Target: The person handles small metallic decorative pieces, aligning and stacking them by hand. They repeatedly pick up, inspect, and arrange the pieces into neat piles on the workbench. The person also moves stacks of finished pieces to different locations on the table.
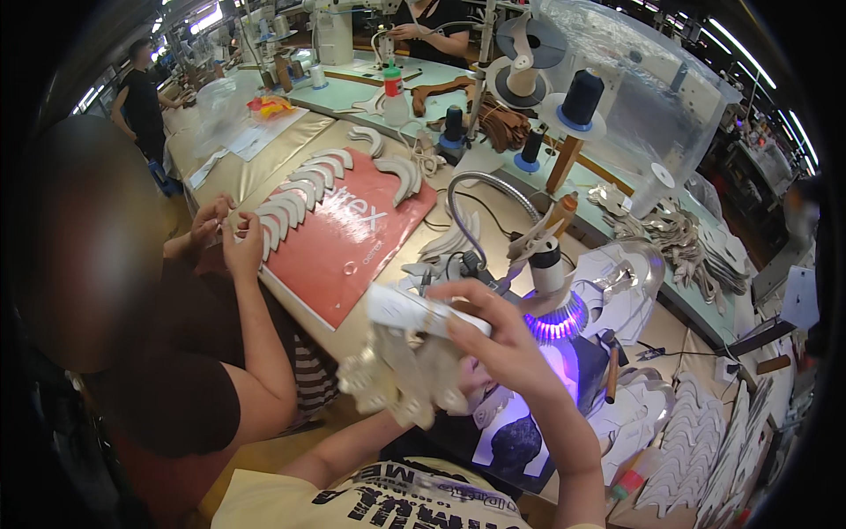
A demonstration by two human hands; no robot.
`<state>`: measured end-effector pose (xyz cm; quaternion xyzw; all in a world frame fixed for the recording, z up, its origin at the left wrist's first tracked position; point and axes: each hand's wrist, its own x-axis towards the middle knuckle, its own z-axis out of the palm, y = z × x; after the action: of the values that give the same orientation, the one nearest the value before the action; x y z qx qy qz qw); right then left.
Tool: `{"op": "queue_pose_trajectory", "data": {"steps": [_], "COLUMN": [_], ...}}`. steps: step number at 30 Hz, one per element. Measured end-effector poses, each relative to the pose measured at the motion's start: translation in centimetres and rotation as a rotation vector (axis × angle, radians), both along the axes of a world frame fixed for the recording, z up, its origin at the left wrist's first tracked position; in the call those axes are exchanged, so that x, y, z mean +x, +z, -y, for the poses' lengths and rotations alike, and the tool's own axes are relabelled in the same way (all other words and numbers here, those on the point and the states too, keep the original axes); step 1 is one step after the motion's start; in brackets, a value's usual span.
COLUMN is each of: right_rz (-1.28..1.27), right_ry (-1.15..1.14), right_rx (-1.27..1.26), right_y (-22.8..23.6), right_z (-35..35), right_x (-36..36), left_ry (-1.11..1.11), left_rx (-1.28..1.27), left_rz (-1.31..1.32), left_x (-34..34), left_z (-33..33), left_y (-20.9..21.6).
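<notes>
Bundled pale pieces [397, 375] hung just below and to the left of the right hand [498, 333], topped by a white slip [401, 309] whose faint marks were too small to make out. That right hand, partly closed, held the bundle near the slip's right-hand end. The left forearm [352, 445] ran up behind the bundle, and the left hand was largely lost behind it, so I could not tell how far it was open or what it touched. Nearer the body than the hands, a yellow shirt [335, 500] bore big dark lettering, partly creased out of sight. Just to the right of the right hand, a lamp [557, 324] gave off a violet glow, and a hammer [612, 375] lay farther right. Past the hammer, wavy pale pieces [692, 445] lay in rows. Beyond the hands and to the left, a red sheet [326, 282] on the golden tabletop [247, 181] carried large white lettering with a smaller line, and a row of curved pieces [304, 189] crossed it. Another person's hands [242, 236], fingers drawn close together, were at the near end of that row. Farthest out from the hands, a dark blue spool [583, 99] stood near clear plastic sheeting [634, 75].
</notes>
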<state>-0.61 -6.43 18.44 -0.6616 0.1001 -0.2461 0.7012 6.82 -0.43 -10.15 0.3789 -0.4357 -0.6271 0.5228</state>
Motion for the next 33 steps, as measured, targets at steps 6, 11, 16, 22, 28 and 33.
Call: {"op": "queue_pose_trajectory", "data": {"steps": [6, 11, 16, 22, 28, 33], "right_rz": [-0.160, -0.274, -0.454, -0.199, -0.446, -0.604], "right_ry": [0.085, 0.005, 0.098, 0.637, 0.384, -0.418], "right_rx": [0.235, 0.251, -0.127, -0.791, -0.417, -0.170], "right_y": [-6.4, -9.3, -8.0, -3.2, 3.4, 0.3], "right_z": [-0.1, 0.3, 1.6, 1.1, 7.7, 20.3], "right_x": [13.2, 18.0, 15.3, -0.6, -16.7, -22.1], "left_ry": [-0.047, -0.102, -0.189, -0.207, -0.077, 0.084], "left_rx": [-0.014, 0.095, -0.279, 0.215, -0.173, -0.253], "left_rz": [0.092, -0.067, 0.351, 0.090, 0.308, 0.388], "left_x": [0.8, 1.7, 1.6, 0.7, 0.7, 0.8], "left_z": [-1.2, -0.8, 2.0, 4.3, 10.8, 12.0], "left_y": [0.8, 5.2, 8.9, 12.5, 10.1, 9.3]}}
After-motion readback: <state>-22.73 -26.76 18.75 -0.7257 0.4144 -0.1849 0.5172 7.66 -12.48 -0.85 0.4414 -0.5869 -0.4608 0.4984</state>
